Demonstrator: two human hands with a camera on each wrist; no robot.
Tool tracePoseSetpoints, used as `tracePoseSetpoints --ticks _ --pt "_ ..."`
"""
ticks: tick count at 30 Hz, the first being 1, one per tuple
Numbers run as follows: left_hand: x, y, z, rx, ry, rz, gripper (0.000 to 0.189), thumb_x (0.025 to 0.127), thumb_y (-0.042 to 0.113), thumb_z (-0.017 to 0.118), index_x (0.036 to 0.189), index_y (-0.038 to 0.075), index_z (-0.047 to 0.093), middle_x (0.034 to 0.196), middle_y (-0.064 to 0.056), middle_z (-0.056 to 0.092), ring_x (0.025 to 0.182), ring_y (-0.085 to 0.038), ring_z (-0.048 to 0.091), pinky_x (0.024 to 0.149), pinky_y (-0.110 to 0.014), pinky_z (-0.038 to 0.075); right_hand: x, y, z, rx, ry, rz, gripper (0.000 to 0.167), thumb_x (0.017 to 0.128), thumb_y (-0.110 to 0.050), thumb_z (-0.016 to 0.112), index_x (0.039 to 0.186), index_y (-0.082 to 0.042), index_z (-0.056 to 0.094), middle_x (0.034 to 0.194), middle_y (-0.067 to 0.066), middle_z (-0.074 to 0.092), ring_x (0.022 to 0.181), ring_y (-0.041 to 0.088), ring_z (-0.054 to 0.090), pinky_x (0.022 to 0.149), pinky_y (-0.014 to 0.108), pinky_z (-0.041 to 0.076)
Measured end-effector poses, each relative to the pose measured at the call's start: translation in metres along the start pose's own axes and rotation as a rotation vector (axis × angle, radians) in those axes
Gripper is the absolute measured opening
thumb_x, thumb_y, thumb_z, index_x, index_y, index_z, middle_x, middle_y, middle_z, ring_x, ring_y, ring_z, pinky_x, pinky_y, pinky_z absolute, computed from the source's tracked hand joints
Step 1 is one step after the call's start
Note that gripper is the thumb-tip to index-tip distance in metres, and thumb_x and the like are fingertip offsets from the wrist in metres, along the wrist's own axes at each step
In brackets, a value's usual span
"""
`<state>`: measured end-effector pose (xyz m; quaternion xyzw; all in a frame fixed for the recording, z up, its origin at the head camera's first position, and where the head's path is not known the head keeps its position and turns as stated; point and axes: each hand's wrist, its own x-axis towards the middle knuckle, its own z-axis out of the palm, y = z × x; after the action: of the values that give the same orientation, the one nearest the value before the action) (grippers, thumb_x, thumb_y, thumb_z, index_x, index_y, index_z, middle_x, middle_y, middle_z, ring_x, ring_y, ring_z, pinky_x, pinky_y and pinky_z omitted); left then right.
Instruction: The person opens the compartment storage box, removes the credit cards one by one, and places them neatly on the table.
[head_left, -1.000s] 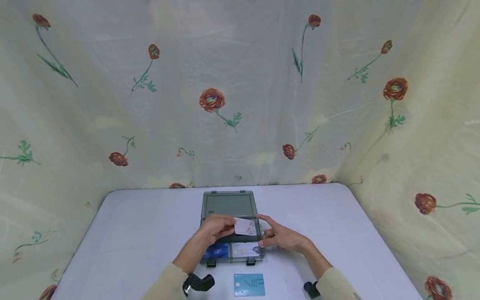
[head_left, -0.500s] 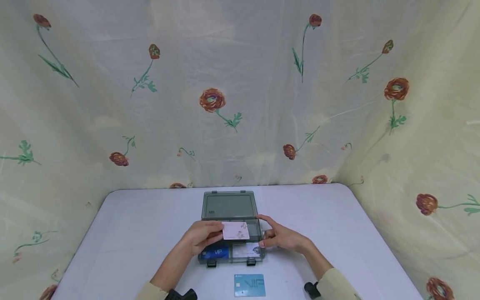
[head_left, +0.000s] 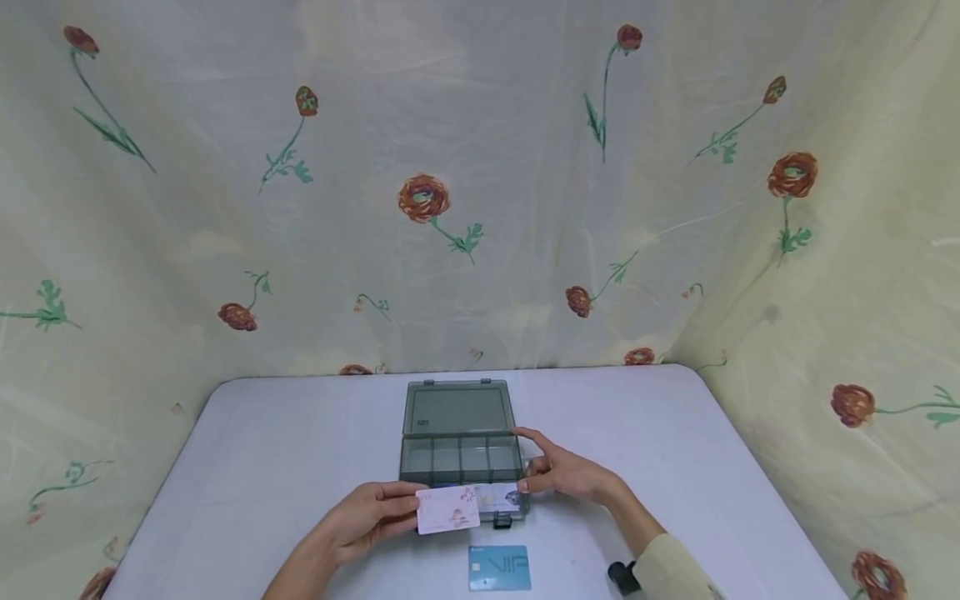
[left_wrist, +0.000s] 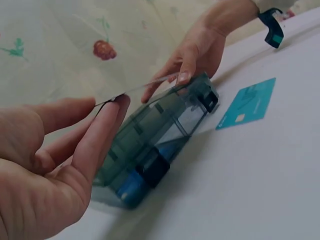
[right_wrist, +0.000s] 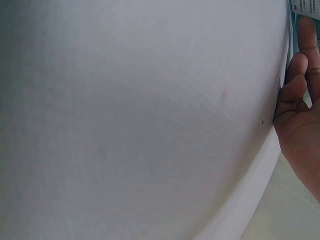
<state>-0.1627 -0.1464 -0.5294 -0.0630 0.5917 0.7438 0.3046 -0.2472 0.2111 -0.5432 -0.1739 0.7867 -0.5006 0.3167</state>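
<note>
My left hand [head_left: 366, 518] pinches a pale pink card [head_left: 448, 510] with a flower print between thumb and fingers. In the left wrist view the card shows nearly edge-on. It hangs over the front left of a translucent grey-green compartment box [left_wrist: 135, 135], whose lid [head_left: 459, 408] is folded back. My right hand [head_left: 573, 478] grips the box's right side, thumb at the front corner and index finger stretched to the hinge corner. A white card [head_left: 499, 498] lies in the front right compartment. Beside it, a blue card [left_wrist: 131, 187] is mostly covered by the pink one in the head view.
A light blue VIP card [head_left: 498, 568] lies on the white table [head_left: 300, 442] in front of the box. The box's back row has several small compartments. A flowered curtain [head_left: 495, 125] surrounds the table at the back and sides.
My left hand has drawn the pink card from over the back compartments toward the front left, uncovering the back row. The right hand keeps its place on the box.
</note>
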Motion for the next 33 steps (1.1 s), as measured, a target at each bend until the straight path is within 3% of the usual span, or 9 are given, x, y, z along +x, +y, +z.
tracePoseSetpoints --ticks 9,15,24,33 --pt "-0.022 -0.025 -0.013 -0.003 -0.086 -0.047 0.036 0.095 0.003 0.067 0.129 -0.008 0.061 0.114 -0.016 0.071 0.104 -0.022 0.07 0.092 -0.034 0.057 0.0 0.001 0.0 0.004 -0.005 0.002 0.094 0.091 -0.028 0.077 0.161 -0.03 0.014 0.084 0.002 0.063 0.076 0.015 0.051 0.074 0.031 0.042" --pt "-0.025 -0.033 -0.015 0.004 -0.033 -0.116 0.035 0.094 -0.001 0.067 0.128 -0.008 0.061 0.11 -0.014 0.072 0.099 -0.019 0.071 0.091 -0.035 0.058 0.0 0.003 -0.001 0.016 -0.013 -0.004 0.093 0.091 -0.028 0.076 0.161 -0.031 0.014 0.085 0.002 0.064 0.079 0.016 0.053 0.078 0.033 0.043" --pt "-0.024 -0.035 -0.017 0.117 0.036 -0.105 0.03 0.092 -0.002 0.068 0.122 -0.008 0.065 0.098 -0.01 0.074 0.093 -0.019 0.072 0.084 -0.035 0.061 0.0 0.003 -0.001 0.02 -0.004 -0.001 0.093 0.091 -0.028 0.077 0.16 -0.034 0.016 0.085 0.002 0.063 0.078 0.016 0.052 0.077 0.034 0.043" --pt "-0.021 -0.034 -0.018 0.177 0.086 -0.133 0.024 0.092 -0.003 0.068 0.117 -0.004 0.069 0.093 -0.008 0.073 0.086 -0.016 0.073 0.08 -0.032 0.062 0.0 0.003 -0.001 0.021 -0.004 -0.003 0.094 0.09 -0.028 0.078 0.16 -0.033 0.016 0.085 0.003 0.064 0.078 0.016 0.052 0.076 0.034 0.043"
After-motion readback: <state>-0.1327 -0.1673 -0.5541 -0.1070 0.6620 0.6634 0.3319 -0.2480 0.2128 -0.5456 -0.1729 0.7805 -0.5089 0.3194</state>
